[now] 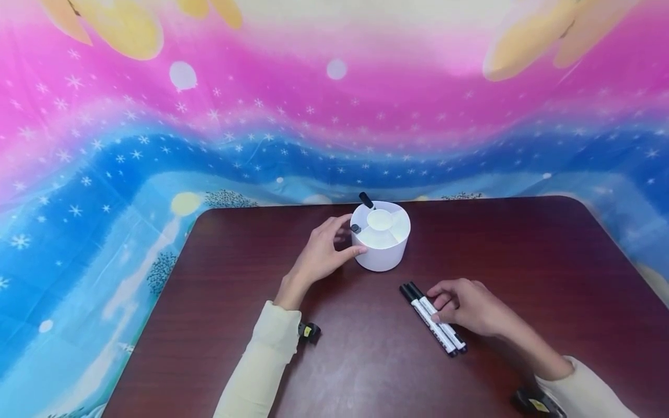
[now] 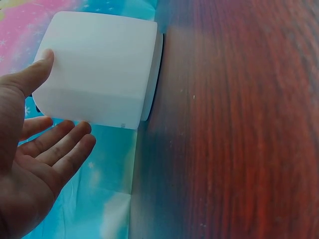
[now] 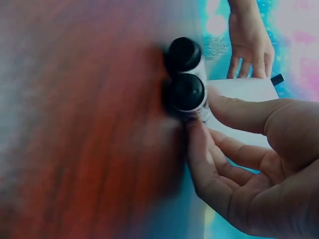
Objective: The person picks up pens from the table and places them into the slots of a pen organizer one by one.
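Note:
A white round divided organizer [image 1: 383, 255] stands upright near the table's back edge. Two black-ended items [image 1: 366, 200] poke out of its outer compartments; their lower parts are hidden. At its left side is my left hand [image 1: 321, 249], the thumb touching the wall and the fingers loosely extended along it, as the left wrist view [image 2: 40, 169] shows. Two white markers [image 1: 422, 312] with black caps lie side by side on the table, in front of the organizer. My right hand [image 1: 467, 305] pinches the nearer marker [image 3: 189, 92] between thumb and index finger.
The dark red-brown wooden table [image 1: 355, 360] has rounded back corners. Behind and beside it hangs a colourful cloth [image 1: 292, 128] with snowflakes. Black devices [image 1: 309, 332] are worn at both wrists.

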`<state>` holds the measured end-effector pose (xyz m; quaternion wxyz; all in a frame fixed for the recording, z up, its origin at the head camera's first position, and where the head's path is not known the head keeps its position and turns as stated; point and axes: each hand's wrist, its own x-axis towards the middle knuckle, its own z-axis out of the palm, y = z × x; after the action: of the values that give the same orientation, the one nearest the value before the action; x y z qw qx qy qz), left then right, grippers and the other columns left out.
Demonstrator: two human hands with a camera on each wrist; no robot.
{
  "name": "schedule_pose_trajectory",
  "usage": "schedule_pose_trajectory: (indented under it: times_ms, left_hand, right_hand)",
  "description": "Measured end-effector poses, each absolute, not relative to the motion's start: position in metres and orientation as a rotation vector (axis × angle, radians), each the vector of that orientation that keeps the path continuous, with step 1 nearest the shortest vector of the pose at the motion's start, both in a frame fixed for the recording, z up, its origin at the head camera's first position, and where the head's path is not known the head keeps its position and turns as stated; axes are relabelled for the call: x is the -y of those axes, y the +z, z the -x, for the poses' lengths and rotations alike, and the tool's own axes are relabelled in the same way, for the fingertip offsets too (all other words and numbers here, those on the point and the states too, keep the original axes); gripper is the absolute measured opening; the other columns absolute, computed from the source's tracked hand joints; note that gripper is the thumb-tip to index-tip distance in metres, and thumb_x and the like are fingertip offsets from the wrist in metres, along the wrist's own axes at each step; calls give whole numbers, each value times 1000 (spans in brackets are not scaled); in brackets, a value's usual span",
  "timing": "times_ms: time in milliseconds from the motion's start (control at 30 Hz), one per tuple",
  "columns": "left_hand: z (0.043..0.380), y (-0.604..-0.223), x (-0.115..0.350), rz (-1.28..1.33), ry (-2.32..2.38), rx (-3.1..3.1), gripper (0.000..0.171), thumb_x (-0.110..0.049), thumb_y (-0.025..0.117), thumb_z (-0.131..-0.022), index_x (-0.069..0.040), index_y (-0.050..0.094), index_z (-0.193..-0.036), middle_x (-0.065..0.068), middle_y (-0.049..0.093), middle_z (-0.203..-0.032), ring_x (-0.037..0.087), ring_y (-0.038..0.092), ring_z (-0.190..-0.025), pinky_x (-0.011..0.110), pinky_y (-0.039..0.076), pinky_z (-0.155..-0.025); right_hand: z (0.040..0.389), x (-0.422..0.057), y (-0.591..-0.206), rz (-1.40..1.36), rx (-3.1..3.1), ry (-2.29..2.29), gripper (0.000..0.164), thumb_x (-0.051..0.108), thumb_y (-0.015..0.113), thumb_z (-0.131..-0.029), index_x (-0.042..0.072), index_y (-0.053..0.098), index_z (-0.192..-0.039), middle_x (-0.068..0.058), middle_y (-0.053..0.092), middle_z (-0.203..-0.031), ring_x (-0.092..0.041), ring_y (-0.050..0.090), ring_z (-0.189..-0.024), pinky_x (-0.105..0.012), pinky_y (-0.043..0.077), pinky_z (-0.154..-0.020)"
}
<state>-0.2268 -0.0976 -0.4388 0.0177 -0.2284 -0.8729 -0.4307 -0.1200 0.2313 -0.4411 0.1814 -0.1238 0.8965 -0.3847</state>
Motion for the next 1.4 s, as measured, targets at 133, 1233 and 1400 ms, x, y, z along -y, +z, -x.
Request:
schedule_pose_trajectory:
  times_ms: [133, 1233, 1400]
  left_hand:
    - [229, -435, 96, 705, -1314, 2721, 80, -39, 88, -91, -15, 52, -158, 9, 65, -137, 31, 73, -123, 45, 62, -106]
    - [224, -438, 96, 666, -1302, 2744, 80, -41, 88, -90, -18, 53, -158, 6, 65, -138, 25, 73, -121, 41, 63, -104]
    - [224, -439, 97, 675, -1305, 2743, 80, -40, 89, -90, -18, 53, -158, 5, 65, -138, 24, 74, -121, 39, 63, -104]
  right_hand:
    - [124, -234, -432, 309, -2497, -1084, 44, 8, 84, -91, -5, 70, -130, -3, 77, -97, -13, 72, -85, -24, 60, -69]
    - [155, -237, -374, 239, -2508, -1584, 58, 10, 73, -102, -9, 46, -149, -25, 69, -122, -4, 75, -96, -28, 67, -83]
    - [160, -235, -369, 235, -2524, -1615, 55, 9, 74, -102, -8, 48, -147, -21, 72, -119, -2, 75, -96, -29, 68, -83]
